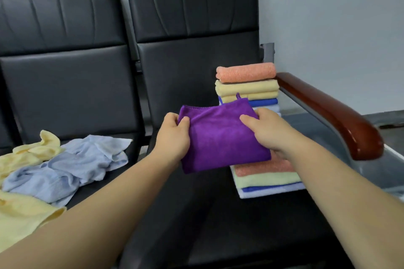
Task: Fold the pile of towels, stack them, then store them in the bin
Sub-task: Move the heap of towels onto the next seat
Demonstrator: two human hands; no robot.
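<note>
A folded purple towel (220,137) is held in the air over the right seat. My left hand (175,137) grips its left edge and my right hand (269,131) grips its right edge, thumbs on top. Behind it, at the back of the seat, stands a tall stack of folded towels (247,82) with an orange one on top. A lower stack of folded towels (266,178) lies just under and to the right of the purple one. A loose pile of unfolded pale blue and yellow towels (59,164) lies on the left seat. No bin can be made out.
Black padded bench seats (196,214) with tall backs fill the view. A reddish wooden armrest (332,113) on a metal frame runs along the right side, close to both stacks. A grey wall stands behind.
</note>
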